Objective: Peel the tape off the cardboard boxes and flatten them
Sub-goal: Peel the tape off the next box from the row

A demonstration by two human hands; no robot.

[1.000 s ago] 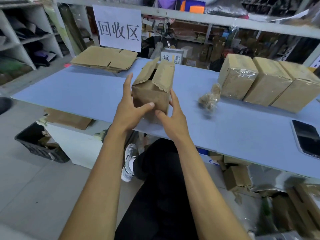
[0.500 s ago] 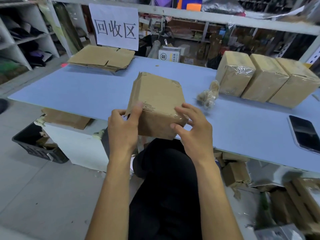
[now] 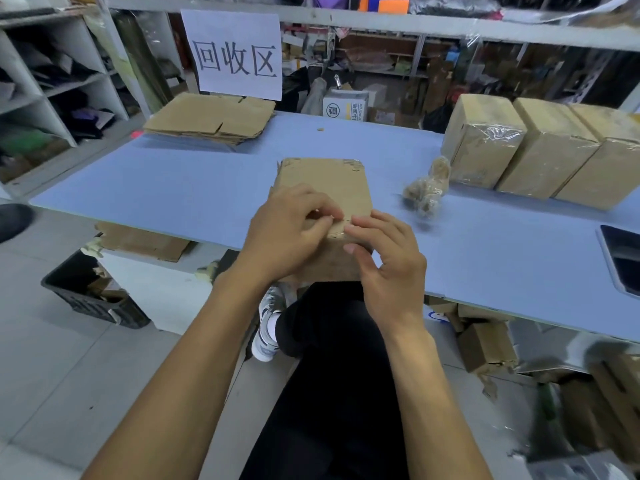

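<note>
A brown cardboard box point(image 3: 325, 183) stands at the near edge of the blue table point(image 3: 194, 188), its taped face turned up toward me. My left hand point(image 3: 287, 230) lies on the box's near top edge, thumb and fingertips pinching at the tape there. My right hand point(image 3: 388, 261) holds the box's near right corner with curled fingers. Three taped boxes point(image 3: 540, 147) stand in a row at the right rear. A stack of flattened boxes point(image 3: 211, 117) lies at the far left. A wad of peeled tape point(image 3: 427, 190) lies to the right of the box.
A black phone point(image 3: 623, 258) lies at the table's right edge. A paper sign point(image 3: 235, 51) hangs behind the flattened stack. A black crate point(image 3: 90, 292) sits on the floor at the left; cardboard scraps point(image 3: 485, 344) lie under the table at the right.
The box was turned over from flaps-up to its taped face up and set down at the table edge. Both hands moved onto its near top edge.
</note>
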